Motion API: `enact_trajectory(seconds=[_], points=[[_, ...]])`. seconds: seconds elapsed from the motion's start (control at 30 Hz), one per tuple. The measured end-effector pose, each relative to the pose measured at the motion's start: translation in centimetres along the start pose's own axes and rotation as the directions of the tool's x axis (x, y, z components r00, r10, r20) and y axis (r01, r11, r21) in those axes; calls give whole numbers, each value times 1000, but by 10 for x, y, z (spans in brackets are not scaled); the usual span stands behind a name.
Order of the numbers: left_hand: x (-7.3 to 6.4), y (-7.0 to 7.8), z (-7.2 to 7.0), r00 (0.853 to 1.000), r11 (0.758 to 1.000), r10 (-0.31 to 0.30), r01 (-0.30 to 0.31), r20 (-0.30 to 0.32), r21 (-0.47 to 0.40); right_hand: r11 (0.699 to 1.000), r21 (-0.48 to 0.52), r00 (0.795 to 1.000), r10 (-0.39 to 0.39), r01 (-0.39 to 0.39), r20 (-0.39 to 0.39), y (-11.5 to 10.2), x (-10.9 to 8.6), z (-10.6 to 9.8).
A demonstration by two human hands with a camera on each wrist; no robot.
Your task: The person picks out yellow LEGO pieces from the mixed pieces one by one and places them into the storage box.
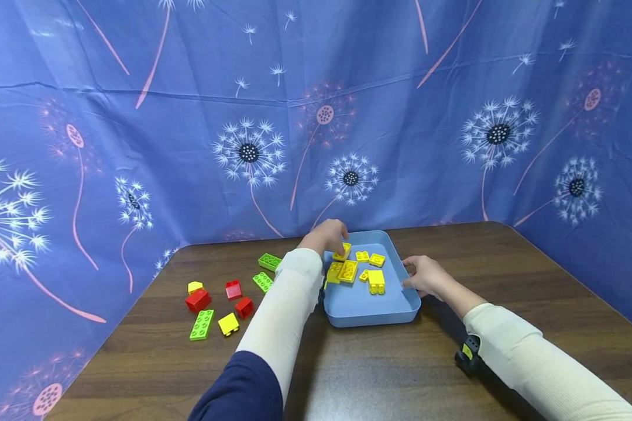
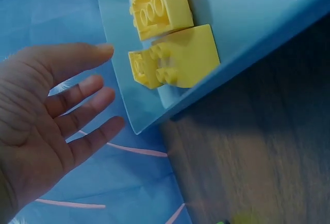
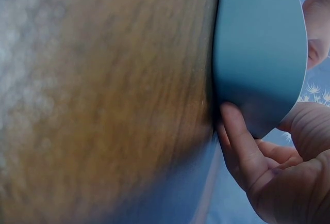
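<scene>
Surface carries blue tray. R hand at tray's R wall, grip clamped on it. L hand over tray's far L corner, grip apart, nothing held. Green bricks, red bricks L of tray. Yellow bricks mostly inside; 2 yellow ones outside, L, so prob. partway.

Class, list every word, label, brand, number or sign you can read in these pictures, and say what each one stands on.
No readable text anywhere.
Blue shallow plastic tray: no lettering shows.
Yellow plastic bricks, red plastic bricks, lime-green plastic bricks: any marks are too small to read.
Black wrist device with a yellow patch: too small to read.
Blue cloth backdrop: printed dandelions, no letters.
</scene>
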State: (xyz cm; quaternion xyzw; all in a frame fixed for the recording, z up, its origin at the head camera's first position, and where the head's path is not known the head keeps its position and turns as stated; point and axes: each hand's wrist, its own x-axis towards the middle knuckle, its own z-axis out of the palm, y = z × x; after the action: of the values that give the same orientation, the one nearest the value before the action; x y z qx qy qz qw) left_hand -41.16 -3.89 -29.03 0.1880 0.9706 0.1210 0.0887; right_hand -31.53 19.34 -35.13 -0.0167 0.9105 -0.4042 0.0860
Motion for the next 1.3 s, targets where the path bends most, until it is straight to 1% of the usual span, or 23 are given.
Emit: enact_trajectory(seconds=[0.07, 0.23, 0.37, 0.5, 0.6, 0.7, 0.83, 1.03, 1.23, 1.3], points=[[-2, 0, -1, 1000, 1000, 16, -16, -5, 8, 1000, 0, 1000, 0, 0, -1, 0, 0, 0], [-11, -2, -6, 997, 998, 55, -53, -45, 44, 1000, 1, 1000, -4, 4, 0, -2, 0, 0], [-20, -2, -10, 994, 993, 86, -81, -65, 87, 1000, -5, 1000, -5, 5, 2, -4, 0, -1], [-32, -4, -13, 991, 985, 113, -103, -67, 139, 1000, 0, 1000, -5, 5, 5, -4, -1, -1], [-41, -8, -14, 988, 976, 145, -133, -58, 174, 1000, 0, 1000, 5, -5, 4, -4, 0, 0], [-50, -15, -14, 982, 965, 179, -163, -63, 204, 1000, -5, 1000, 13, -12, 5, -4, 0, 0], [-61, -22, -13, 974, 956, 208, -185, -84, 228, 1000, -6, 1000, 13, -13, 7, -2, 0, 0], [-79, -28, -12, 964, 938, 253, -224, -81, 266, 1000, 3, 1000, 11, -11, 3, 0, 1, 1], [-100, -38, -10, 950, 932, 286, -246, -124, 265, 1000, 1, 1000, 9, -9, 7, 0, 2, 1], [-107, -41, -10, 948, 931, 288, -245, -135, 271, 1000, -7, 1000, 6, -6, 8, 0, 2, 0]])
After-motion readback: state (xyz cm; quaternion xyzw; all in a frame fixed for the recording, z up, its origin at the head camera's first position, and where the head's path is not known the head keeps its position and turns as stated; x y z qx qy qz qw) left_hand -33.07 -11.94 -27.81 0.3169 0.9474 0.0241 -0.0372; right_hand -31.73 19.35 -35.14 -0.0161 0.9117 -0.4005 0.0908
